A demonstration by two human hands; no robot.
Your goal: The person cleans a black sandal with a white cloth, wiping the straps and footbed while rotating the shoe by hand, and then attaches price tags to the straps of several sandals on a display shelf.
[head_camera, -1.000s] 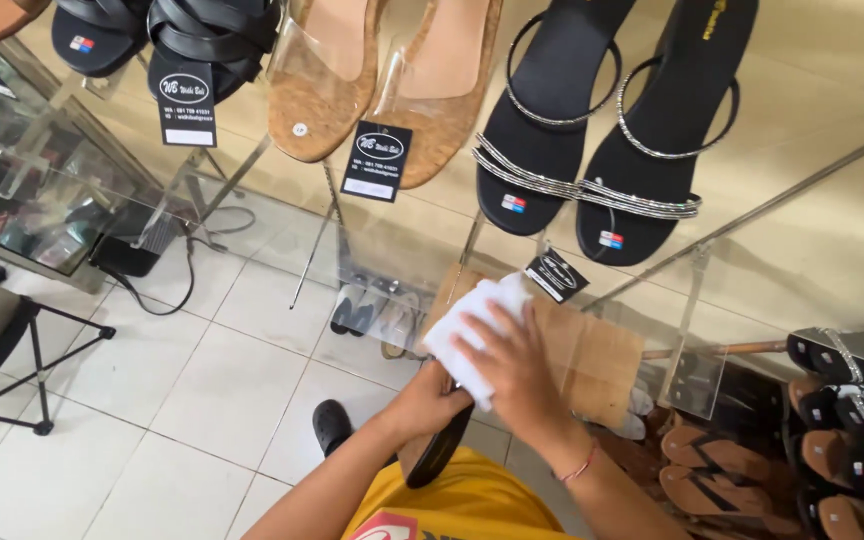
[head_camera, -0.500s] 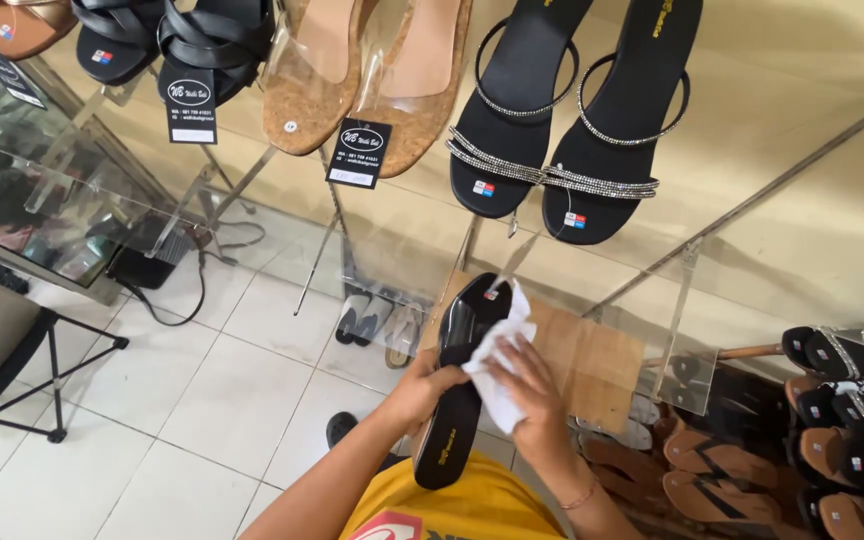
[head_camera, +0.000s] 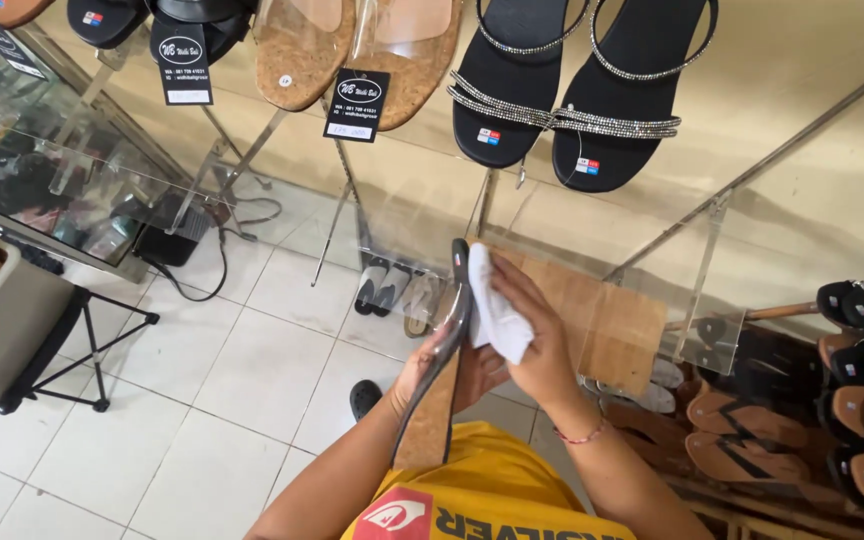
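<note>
My left hand [head_camera: 430, 362] grips a black sandal [head_camera: 439, 370] with a cork sole and a clear strap, turned on its edge so its side faces me. My right hand [head_camera: 537, 335] presses a folded white cloth [head_camera: 497, 312] against the sandal's upper side near the toe. Both hands are in front of my yellow shirt, low in the middle of the view.
A glass shelf [head_camera: 752, 120] above carries black strappy sandals [head_camera: 572, 90], cork sandals [head_camera: 352, 50] and black hang tags [head_camera: 357, 105]. A cork board [head_camera: 607, 320] stands behind my hands. More sandals [head_camera: 852, 400] fill racks at right. A folding stand [head_camera: 62, 350] and cables [head_camera: 202, 270] are on the tiled floor at left.
The sandal has turned from insole-up onto its edge. My right hand and the cloth have moved up to the toe end. The view has shifted down.
</note>
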